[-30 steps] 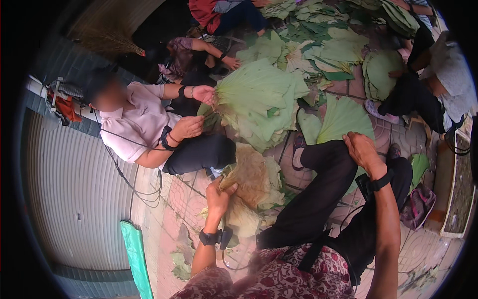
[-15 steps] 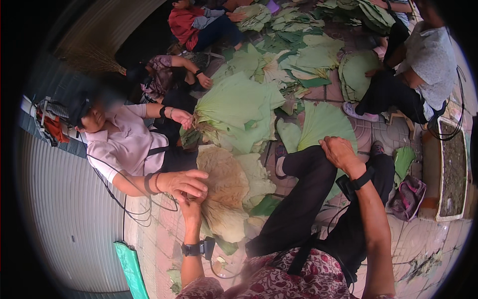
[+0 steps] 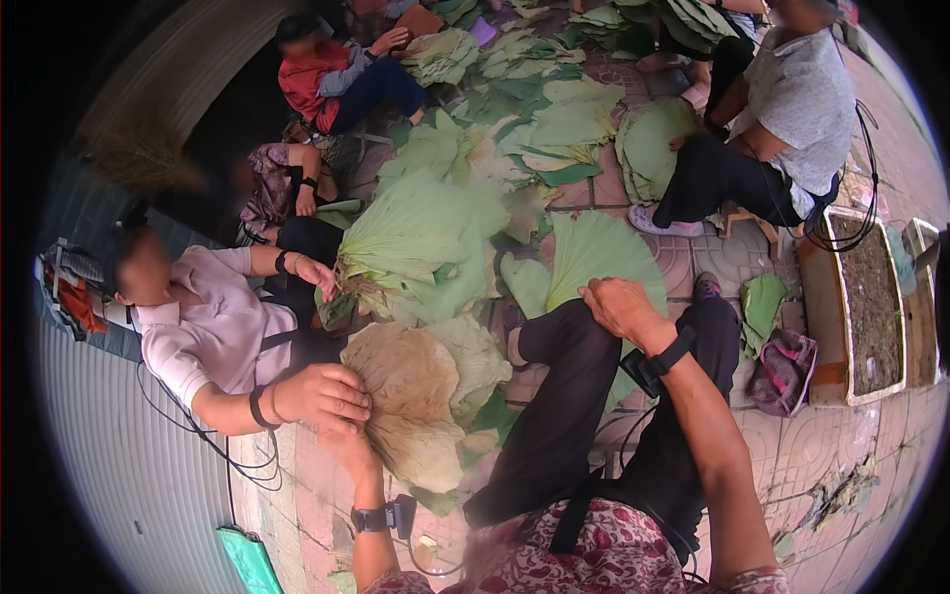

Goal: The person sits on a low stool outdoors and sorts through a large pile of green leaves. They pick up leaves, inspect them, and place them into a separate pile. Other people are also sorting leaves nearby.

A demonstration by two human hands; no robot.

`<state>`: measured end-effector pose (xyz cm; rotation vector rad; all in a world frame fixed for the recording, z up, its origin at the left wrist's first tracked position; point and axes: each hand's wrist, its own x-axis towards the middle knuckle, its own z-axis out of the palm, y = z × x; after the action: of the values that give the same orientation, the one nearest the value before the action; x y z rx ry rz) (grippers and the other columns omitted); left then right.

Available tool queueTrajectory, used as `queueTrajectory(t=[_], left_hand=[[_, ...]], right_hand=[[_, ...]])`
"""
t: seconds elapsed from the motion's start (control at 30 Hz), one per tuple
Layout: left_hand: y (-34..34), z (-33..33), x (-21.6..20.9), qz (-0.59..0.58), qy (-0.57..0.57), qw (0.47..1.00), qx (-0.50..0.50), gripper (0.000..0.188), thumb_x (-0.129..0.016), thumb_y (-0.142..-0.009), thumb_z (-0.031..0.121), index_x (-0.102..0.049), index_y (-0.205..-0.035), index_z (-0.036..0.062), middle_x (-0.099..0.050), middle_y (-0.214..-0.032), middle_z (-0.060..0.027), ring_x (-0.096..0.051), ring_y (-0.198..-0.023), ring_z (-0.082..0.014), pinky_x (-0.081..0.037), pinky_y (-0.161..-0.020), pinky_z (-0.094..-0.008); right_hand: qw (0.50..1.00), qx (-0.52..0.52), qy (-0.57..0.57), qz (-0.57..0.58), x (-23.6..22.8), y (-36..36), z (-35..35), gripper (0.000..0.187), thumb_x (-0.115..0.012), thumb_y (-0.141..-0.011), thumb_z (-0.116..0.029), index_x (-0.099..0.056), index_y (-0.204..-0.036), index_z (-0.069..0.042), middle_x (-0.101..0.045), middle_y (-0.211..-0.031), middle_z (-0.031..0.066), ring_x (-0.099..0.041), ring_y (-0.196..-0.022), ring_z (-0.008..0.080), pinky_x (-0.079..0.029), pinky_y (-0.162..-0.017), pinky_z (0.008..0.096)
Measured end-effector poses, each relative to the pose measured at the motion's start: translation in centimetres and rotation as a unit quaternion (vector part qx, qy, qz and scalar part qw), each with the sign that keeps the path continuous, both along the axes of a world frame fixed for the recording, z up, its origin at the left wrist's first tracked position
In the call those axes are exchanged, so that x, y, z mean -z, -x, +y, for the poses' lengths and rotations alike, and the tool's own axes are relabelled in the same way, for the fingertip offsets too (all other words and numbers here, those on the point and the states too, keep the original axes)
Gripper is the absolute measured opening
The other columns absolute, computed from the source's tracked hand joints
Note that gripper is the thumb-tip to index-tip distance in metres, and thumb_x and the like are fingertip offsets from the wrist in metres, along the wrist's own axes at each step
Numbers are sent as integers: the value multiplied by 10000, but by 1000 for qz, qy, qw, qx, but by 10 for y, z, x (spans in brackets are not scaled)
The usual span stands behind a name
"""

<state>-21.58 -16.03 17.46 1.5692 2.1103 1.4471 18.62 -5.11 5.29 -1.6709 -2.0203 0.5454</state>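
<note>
White box (image 3: 820,307) of soil (image 3: 877,312)

Red-patterned top (image 3: 628,540), seemingly sheer black trousers (image 3: 554,391)

The brown leaf (image 3: 404,381) looks matt, wrinkled (almost papery); shutter (image 3: 129,460), ribbed metal.

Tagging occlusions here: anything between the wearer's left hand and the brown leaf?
Yes: a co-worker's hand overlaps the left hand at the left edge of the brown leaf, covering its fingers. Whether those fingers touch the leaf is hidden. Nothing else visible stands between.
</note>
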Motion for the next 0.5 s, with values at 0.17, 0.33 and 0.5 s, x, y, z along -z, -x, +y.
queueTrajectory(t=[0.17, 0.33, 0.5], left_hand=[[16, 4, -5, 53, -22, 998, 37, 212, -706, -880, 112, -720, -1055, -7, -740, -1007, -54, -674, -915, -146, -519, -800, -286], [1, 0, -31, -4, -53, 999, 11, 357, -732, -871, 56, -652, -1198, -60, -666, -1202, -109, -608, -1099, -192, -448, -994, -320], [-5, -12, -22, 7, -114, 993, -15, 688, -748, -869, 80, -383, -1435, -63, -474, -1419, -184, -426, -1329, -255, -289, -1152, -381]], right_hand=[[1000, 3, -2, -4, 3, 0, 1, 392, -501, -1012, -296, -674, -841, 11, -678, -790, 252, -666, -800, 435, -518, -762, 498], [1000, 1, -6, -6, 4, 0, 0, 387, -502, -1007, -290, -678, -842, 12, -679, -784, 250, -668, -800, 434, -519, -758, 499], [1000, -1, -12, -10, 9, -1, 1, 388, -503, -1005, -289, -677, -838, 15, -677, -779, 256, -668, -791, 436, -520, -746, 503]])
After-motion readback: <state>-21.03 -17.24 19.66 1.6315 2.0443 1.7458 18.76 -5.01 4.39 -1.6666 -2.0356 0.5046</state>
